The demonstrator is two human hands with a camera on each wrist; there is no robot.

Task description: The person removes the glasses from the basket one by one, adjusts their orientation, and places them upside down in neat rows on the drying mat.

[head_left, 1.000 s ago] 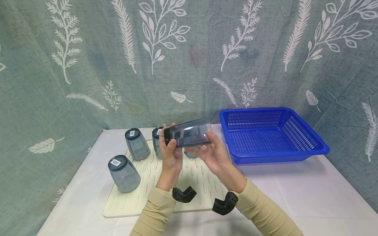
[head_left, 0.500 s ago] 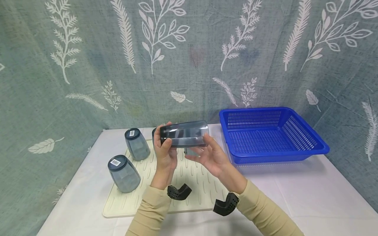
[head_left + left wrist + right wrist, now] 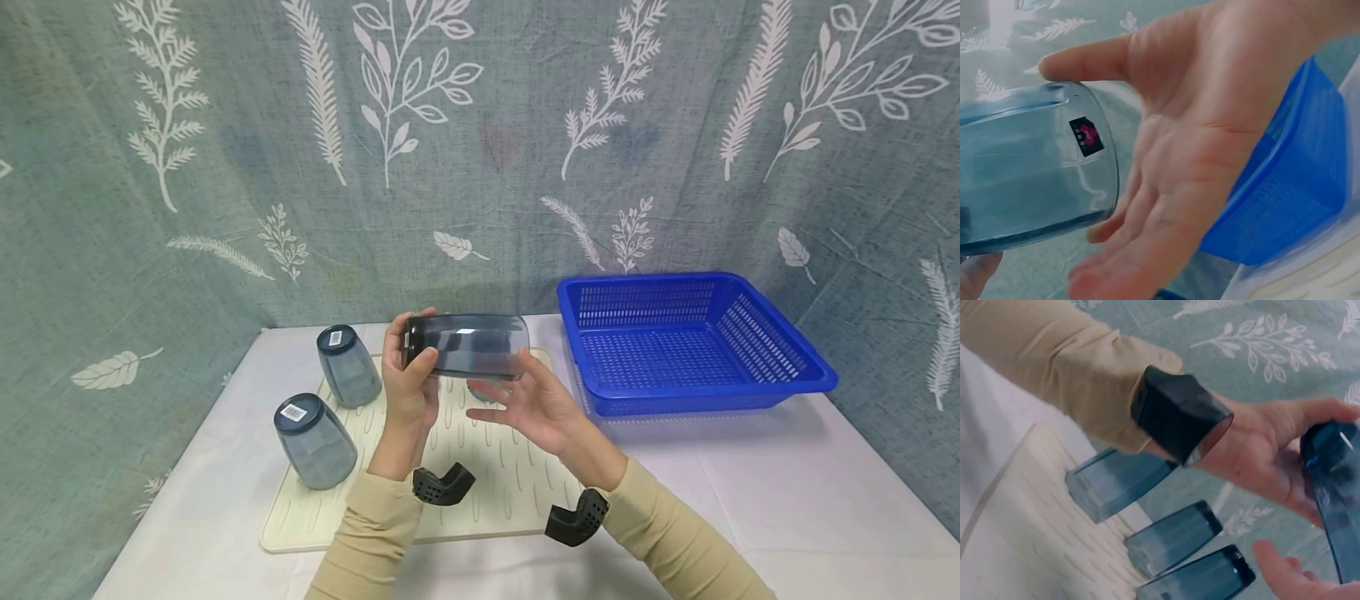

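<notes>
A smoky blue drinking glass [image 3: 472, 343] is held up on its side, its dark base to the left. My left hand [image 3: 408, 371] grips it round the base, thumb in front. At the rim end, the thumb of my right hand [image 3: 543, 400] touches the glass, while its other fingers stretch out loosely beneath. A dark sticker [image 3: 1087, 136] with a pink mark shows near the rim in the left wrist view. The right wrist view shows several more glasses, including one nearby glass [image 3: 1197, 575], behind the left forearm.
Upside-down glasses with white barcode labels, a rear glass [image 3: 348, 367] and a front glass [image 3: 315, 442], stand on a cream ridged drying mat [image 3: 495, 500]. Another glass [image 3: 483, 390] is mostly hidden behind the hands. To the right is a blue plastic basket [image 3: 705, 387], before a leaf-patterned curtain [image 3: 480, 208].
My left hand has moved left and slightly down, and the glass has turned from slanting to nearly level. The right hand's lower fingers have spread away from the glass.
</notes>
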